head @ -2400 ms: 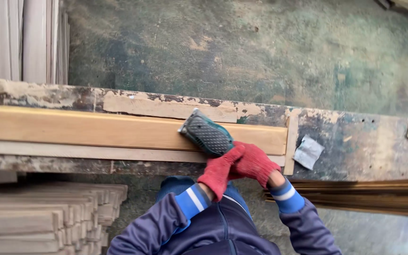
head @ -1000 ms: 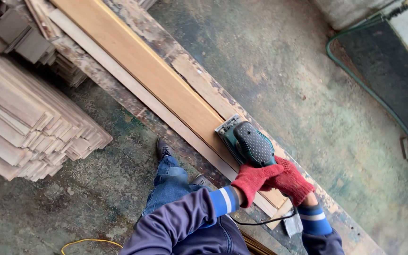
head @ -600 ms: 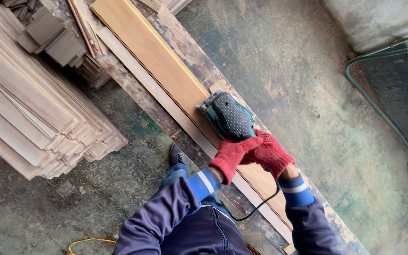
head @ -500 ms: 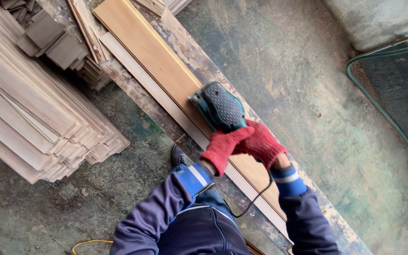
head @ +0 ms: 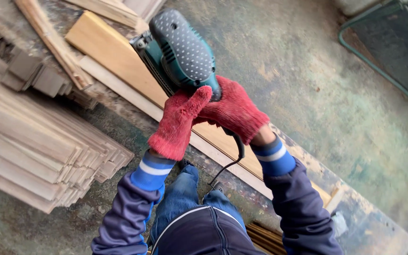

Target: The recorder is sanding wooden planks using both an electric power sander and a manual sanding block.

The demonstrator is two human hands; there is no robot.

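— What are the hands on?

— From my seat I see both in red knitted gloves, wrapped around the rear of a green and black electric sander with a dotted rubber top [head: 178,52]. The left hand [head: 178,123] is closed on the grip from the near side, thumb up against the housing. The right hand [head: 232,111] is closed over the back end, where a black power cord [head: 230,163] drops out and curls toward my legs.

— And where does the sander sit?

— Flat on a long, pale, yellowish wooden board [head: 114,59], toward its far end. That board runs diagonally along a worn, paint-flaked workbench [head: 369,222], with a thinner grey wooden strip [head: 128,92] lying just beside it on the near edge.

— Anything else around?

— To the left, a tall stack of grey-brown wooden slats [head: 38,156] rests on the stained green concrete floor [head: 317,80]. A green hose [head: 378,68] curves across the floor at the upper right. Below the hands I see blue-cuffed dark sleeves and blue jeans.
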